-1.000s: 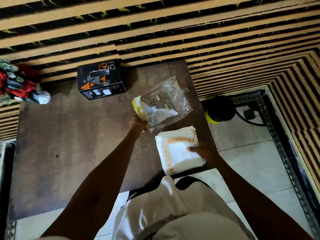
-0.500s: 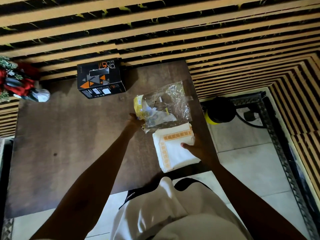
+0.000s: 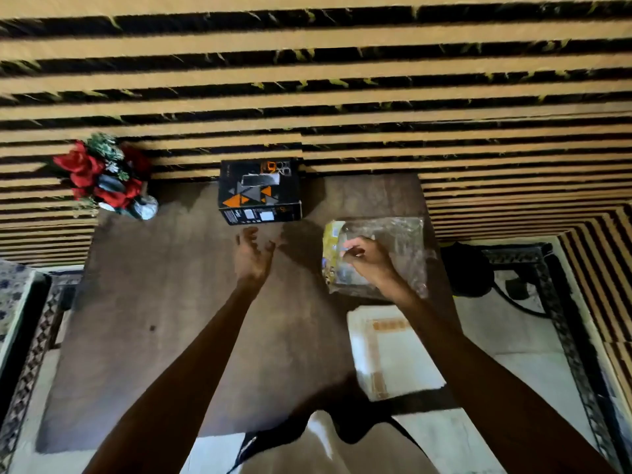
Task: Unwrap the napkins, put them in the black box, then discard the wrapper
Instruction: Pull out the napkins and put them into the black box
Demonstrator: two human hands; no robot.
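a person's left hand [image 3: 253, 257] hovers with fingers spread and nothing in it just short of the black box [image 3: 260, 190] at the far edge of the brown table [image 3: 164, 319], while the right hand [image 3: 367, 260] rests curled on the clear plastic wrapper [image 3: 403, 248]; whether it has pinched the film cannot be told. the stack of white napkins [image 3: 393, 354] with orange trim lies unwrapped at the table's near right edge, well apart from the box. soft and light, the stack would likely sag or fan out, so it looks best gripped across both long sides; the crinkly wrapper can be taken anywhere.
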